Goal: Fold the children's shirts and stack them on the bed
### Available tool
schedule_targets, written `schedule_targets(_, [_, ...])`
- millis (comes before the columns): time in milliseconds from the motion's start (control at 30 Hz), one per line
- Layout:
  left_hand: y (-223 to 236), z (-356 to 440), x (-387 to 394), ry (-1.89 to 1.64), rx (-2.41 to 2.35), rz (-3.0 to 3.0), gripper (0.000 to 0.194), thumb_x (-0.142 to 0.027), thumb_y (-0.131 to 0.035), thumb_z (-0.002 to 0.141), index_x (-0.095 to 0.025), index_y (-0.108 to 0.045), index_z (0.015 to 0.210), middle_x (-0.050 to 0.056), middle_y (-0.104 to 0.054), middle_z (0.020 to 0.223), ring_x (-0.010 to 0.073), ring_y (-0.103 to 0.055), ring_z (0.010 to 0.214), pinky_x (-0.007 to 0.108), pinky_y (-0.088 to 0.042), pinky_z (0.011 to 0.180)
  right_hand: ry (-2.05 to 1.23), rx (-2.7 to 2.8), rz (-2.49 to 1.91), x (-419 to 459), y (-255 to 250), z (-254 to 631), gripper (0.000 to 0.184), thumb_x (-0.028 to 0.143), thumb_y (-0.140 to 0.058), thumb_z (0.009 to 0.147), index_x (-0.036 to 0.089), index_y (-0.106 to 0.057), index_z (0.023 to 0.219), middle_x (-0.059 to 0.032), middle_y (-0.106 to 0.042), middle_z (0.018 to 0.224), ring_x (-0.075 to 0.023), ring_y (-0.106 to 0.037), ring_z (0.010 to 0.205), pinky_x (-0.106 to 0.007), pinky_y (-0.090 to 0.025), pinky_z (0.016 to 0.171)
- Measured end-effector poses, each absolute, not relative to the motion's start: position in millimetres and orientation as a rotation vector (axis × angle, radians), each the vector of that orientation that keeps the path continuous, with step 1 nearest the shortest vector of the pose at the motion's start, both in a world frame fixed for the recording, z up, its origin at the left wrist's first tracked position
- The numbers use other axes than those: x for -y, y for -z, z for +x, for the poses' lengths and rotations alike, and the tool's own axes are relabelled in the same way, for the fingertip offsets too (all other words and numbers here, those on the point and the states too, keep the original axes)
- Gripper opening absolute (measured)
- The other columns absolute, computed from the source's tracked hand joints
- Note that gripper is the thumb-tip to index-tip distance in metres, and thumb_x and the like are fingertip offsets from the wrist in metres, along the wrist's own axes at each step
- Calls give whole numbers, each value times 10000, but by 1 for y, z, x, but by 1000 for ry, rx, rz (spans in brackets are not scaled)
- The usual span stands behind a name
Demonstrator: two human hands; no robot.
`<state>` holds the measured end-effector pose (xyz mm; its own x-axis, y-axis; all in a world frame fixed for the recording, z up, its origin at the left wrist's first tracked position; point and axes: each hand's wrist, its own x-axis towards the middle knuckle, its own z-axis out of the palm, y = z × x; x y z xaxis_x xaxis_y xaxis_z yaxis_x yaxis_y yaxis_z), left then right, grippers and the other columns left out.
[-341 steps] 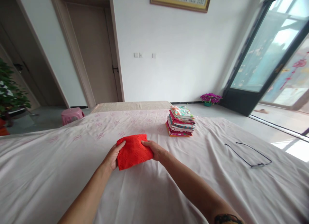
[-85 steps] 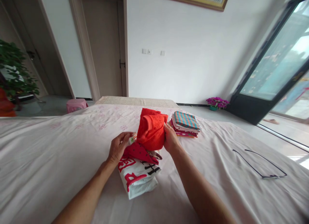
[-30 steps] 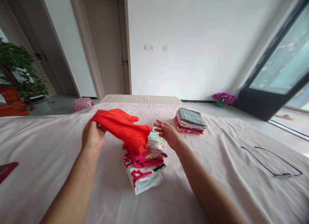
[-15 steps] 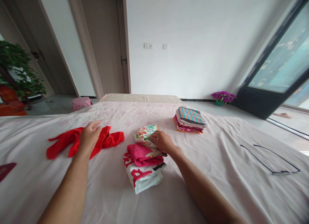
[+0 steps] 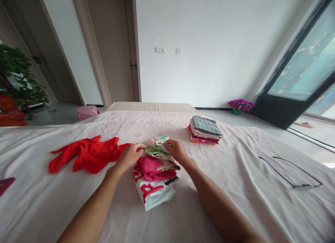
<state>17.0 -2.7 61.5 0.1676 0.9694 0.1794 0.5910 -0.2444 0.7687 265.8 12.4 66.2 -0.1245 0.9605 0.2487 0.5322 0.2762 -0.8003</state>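
A small folded white garment (image 5: 157, 149) with green and orange print lies at the far end of a pile of folded clothes. My right hand (image 5: 178, 151) pinches its right edge. On the opposite side my left hand (image 5: 131, 156) has its fingers closed at the garment's left edge. Nearer to me are a folded pink garment (image 5: 154, 169) and, overlapped by it, a white folded shirt (image 5: 157, 198) with red lettering. Left of my left hand a red garment (image 5: 96, 157) is spread out loosely, its right end partly behind that hand.
Everything lies on a bed with a pale sheet (image 5: 235, 187). A neat stack of folded cloths (image 5: 205, 129) sits at the far right. Eyeglasses (image 5: 295, 183) rest to the right, and a dark pink object (image 5: 5, 184) at the left edge. A pink stool (image 5: 87, 112) stands beyond the bed.
My left hand has moved right from above the red garment to the white printed garment. My right hand stays at that garment, whose top now shows more green print.
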Motion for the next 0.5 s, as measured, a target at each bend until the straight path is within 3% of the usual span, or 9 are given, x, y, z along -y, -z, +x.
schedule_targets(100, [-78,26,12,-1037,-1331,1862,285,-354,-521,872,-185,-722,984,59,-756,1020,234,-689,997,350,-512,924,-1171,1220,-1067,-19,-77,269,336,525,-628,809,191,-666,791,0,-621,645,-137,-526,560,-248,-398,537])
schedule_targets(200, [-92,40,24,-1107,-1160,1843,341,-431,-621,847,-177,-679,1068,91,-719,1096,242,-671,1034,360,-523,912,-1415,875,-787,-19,-89,269,300,449,-752,732,195,-658,860,-5,-663,710,-139,-560,588,-242,-438,540])
schedule_targets(333, [-89,65,38,-1139,-1051,1887,670,-348,-774,723,-231,-531,1336,122,-555,1386,264,-568,1236,352,-512,944,-1559,726,-683,-8,-96,257,230,344,-762,741,188,-643,860,5,-669,715,-140,-592,612,-243,-486,586])
schedule_targets(400, [-82,74,41,-1175,-1119,1842,526,-315,-708,776,-219,-569,1273,113,-609,1298,246,-613,1145,345,-518,903,-1641,731,-671,-2,-99,249,219,340,-740,769,172,-649,876,-5,-671,716,-146,-604,617,-255,-507,615])
schedule_targets(500, [-80,74,39,-1221,-1231,1733,215,-318,-549,878,-201,-653,1025,53,-699,939,200,-648,853,326,-517,785,-1748,772,-692,5,-108,248,225,338,-711,802,155,-662,924,-30,-691,742,-158,-618,620,-270,-523,621])
